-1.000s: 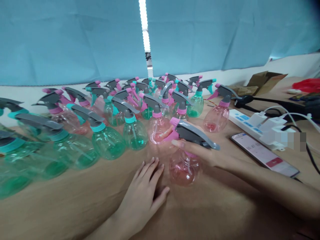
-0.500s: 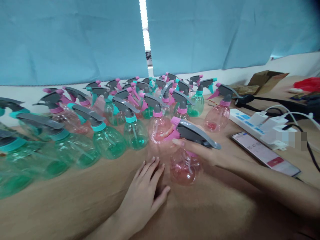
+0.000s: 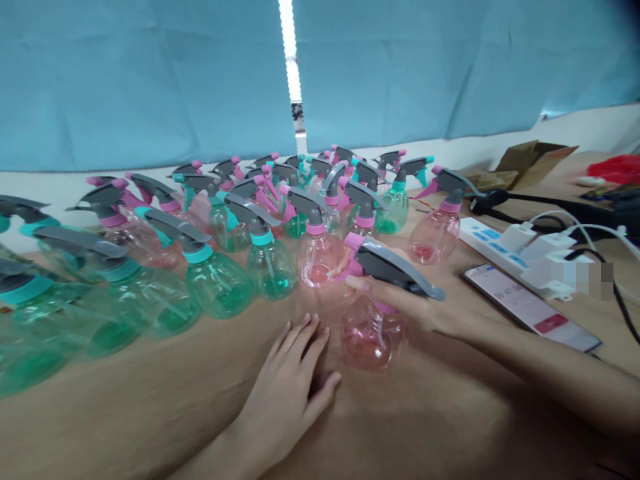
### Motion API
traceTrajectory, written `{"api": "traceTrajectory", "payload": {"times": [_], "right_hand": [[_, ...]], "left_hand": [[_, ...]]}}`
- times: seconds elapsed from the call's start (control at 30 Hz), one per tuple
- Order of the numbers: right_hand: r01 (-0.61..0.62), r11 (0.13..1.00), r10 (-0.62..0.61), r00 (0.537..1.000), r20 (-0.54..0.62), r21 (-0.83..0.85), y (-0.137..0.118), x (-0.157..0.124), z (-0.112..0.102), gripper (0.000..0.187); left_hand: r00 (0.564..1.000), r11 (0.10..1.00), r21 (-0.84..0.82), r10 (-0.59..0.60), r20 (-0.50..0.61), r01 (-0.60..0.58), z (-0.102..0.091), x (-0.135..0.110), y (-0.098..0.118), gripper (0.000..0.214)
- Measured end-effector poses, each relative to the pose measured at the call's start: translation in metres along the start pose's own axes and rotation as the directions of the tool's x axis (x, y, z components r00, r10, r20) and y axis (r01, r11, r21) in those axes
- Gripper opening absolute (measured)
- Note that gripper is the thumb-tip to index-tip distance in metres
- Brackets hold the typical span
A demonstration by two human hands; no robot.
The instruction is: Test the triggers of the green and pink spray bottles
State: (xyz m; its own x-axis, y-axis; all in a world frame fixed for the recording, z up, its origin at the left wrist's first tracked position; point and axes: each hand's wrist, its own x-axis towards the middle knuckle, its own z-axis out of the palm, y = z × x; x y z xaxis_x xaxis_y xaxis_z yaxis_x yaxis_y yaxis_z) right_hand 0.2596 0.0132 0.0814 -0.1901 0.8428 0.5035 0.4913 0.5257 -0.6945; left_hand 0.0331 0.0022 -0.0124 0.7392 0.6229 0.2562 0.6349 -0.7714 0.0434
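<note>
My right hand (image 3: 400, 303) is wrapped round the neck of a pink spray bottle (image 3: 367, 337) with a grey trigger head (image 3: 395, 270), holding it upright on the wooden table (image 3: 150, 413). My left hand (image 3: 287, 393) lies flat on the table just left of that bottle, fingers stretched out and holding nothing. Behind them stand several pink and green spray bottles, the nearest a pink one (image 3: 317, 257) and a green one (image 3: 270, 263).
More green bottles (image 3: 215, 283) crowd the left side. To the right lie a smartphone (image 3: 530, 307), a white power strip (image 3: 505, 250) with plugged chargers and cables, and a cardboard box (image 3: 535, 160). A blue curtain (image 3: 150, 73) hangs behind.
My right hand and the pink bottle have shifted very slightly to the right. My left hand has stayed in place.
</note>
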Motion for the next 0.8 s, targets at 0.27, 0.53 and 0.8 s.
{"api": "traceTrajectory", "payload": {"times": [0.27,0.53,0.8], "right_hand": [[-0.048,0.980,0.026,0.993,0.112,0.192,0.007,-0.001,0.001,0.020],[-0.017,0.992,0.003,0.994,0.107,0.124,0.014,-0.004,0.003,0.022],[0.036,0.999,-0.036,0.999,-0.002,0.032,0.006,0.000,0.006,0.033]], "left_hand": [[1.000,1.000,-0.016,-0.015,-0.002,0.015,0.001,0.000,0.000,0.048],[1.000,1.000,-0.020,-0.011,0.005,0.011,0.000,0.000,0.000,0.048],[1.000,1.000,-0.017,-0.012,0.000,0.012,-0.001,0.000,0.001,0.047]]}}
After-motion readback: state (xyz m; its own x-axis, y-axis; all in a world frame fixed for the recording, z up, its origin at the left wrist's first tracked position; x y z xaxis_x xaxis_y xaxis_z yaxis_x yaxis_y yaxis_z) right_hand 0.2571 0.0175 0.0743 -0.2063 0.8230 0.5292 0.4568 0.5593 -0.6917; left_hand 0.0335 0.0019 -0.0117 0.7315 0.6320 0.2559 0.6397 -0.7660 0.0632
